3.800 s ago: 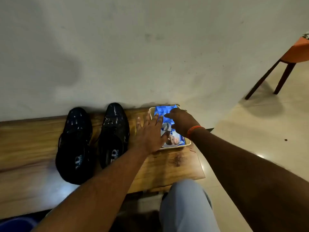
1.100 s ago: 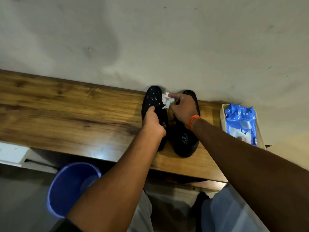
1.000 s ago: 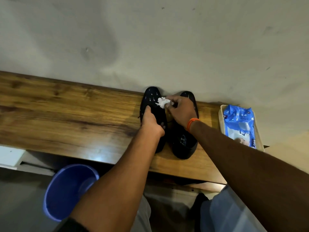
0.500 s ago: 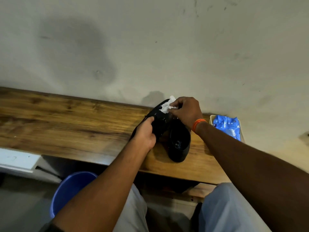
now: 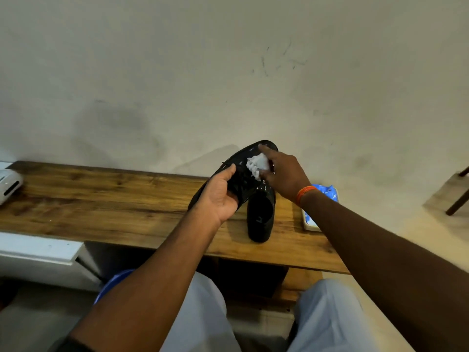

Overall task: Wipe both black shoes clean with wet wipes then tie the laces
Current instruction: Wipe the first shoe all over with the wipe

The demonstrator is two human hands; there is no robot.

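The left hand point(image 5: 220, 196) is wrapped around the rear half of a black lace-up shoe point(image 5: 243, 171), thumb lying along its upper near the laces and the other fingers curled underneath, so the shoe is lifted off the surface with its toe tilted up and away toward the pale plaster wall point(image 5: 228, 72) and its long axis running diagonally from lower left to upper right. The right hand point(image 5: 284, 174), an orange band point(image 5: 305, 193) at its wrist, is closed on a crumpled white wet wipe point(image 5: 257, 165), pinching it between fingers and thumb and pressing it against the upper of the held shoe just behind the toe. Pale specks show on the toe of that shoe. The second black shoe point(image 5: 260, 217) stands flat on the brown wooden bench point(image 5: 114, 199) directly below and beside the lifted one, heel toward the person and toe toward the wall, partly covered by the raised shoe; a small light mark shows inside its heel, probably printed lettering, but too blurred to read. To the right of it, half hidden by the right forearm, a blue plastic pack of wet wipes point(image 5: 327, 193) lies in a shallow cream tray point(image 5: 309, 226) near the bench's end; its print cannot be read. At the far left edge of the bench sits a white box-shaped device point(image 5: 9, 185). Below the bench front a blue bucket rim point(image 5: 111, 285) shows beside the person's light grey trouser legs point(image 5: 330, 318).
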